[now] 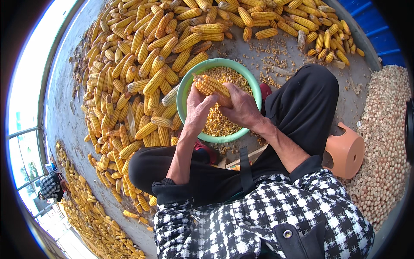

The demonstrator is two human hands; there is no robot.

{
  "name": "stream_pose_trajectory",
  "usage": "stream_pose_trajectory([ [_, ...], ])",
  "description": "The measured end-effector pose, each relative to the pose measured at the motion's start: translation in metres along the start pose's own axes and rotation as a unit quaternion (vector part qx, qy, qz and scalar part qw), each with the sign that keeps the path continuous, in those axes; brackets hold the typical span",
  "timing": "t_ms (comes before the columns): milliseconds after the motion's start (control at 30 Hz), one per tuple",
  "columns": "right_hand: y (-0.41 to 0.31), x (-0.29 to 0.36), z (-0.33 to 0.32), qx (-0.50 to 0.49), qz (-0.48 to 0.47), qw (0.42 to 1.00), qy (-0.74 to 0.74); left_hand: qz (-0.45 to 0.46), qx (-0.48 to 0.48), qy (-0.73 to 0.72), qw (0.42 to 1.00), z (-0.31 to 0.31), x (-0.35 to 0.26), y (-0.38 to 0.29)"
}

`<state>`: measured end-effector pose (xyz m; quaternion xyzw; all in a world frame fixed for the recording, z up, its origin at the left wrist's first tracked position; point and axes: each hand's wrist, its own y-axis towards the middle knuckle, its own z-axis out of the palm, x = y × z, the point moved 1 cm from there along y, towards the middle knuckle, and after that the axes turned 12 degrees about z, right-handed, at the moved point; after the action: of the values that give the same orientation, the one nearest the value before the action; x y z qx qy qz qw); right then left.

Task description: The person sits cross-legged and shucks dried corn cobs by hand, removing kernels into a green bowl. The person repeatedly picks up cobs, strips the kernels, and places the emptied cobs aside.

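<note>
Both my hands hold one yellow ear of corn point(212, 89) above a light green plastic basin point(255, 79). My left hand point(199, 108) grips its left part, with the thumb across the underside. My right hand point(242, 105) is closed round its right end, and part of the ear is hidden by the fingers. The ear lies tilted, its left end a little higher in the picture. Loose corn kernels point(216, 124) fill the bottom of the basin, which sits on the floor between my legs.
A large heap of corn ears point(152, 64) curves round the basin's left and far sides. Scattered kernels point(275, 61) lie on the concrete floor. At the right stand an orange plastic stool point(347, 152) and a long pile of bare cobs point(381, 136). More corn point(87, 213) lies at lower left.
</note>
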<state>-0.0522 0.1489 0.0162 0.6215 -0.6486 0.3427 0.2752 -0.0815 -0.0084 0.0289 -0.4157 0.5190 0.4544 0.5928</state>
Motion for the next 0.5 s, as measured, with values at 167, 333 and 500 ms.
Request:
stream_pose_trajectory([
  [167,0.0008,0.0011,-0.0007,0.028,0.034,0.999,0.028,0.015,-0.007,-0.070,0.997,0.0006,0.0027,-0.0003],
  [333,-0.0016,0.0046,0.0030,0.022,0.017,0.999,0.027,-0.081,-0.043,-0.014,0.996,-0.0011,0.0044,0.0020],
  [500,0.0019,0.0067,-0.0017,0.133,0.071,0.963,0.225,0.011,-0.054,-0.037,0.998,0.0041,0.0034,0.0008],
])
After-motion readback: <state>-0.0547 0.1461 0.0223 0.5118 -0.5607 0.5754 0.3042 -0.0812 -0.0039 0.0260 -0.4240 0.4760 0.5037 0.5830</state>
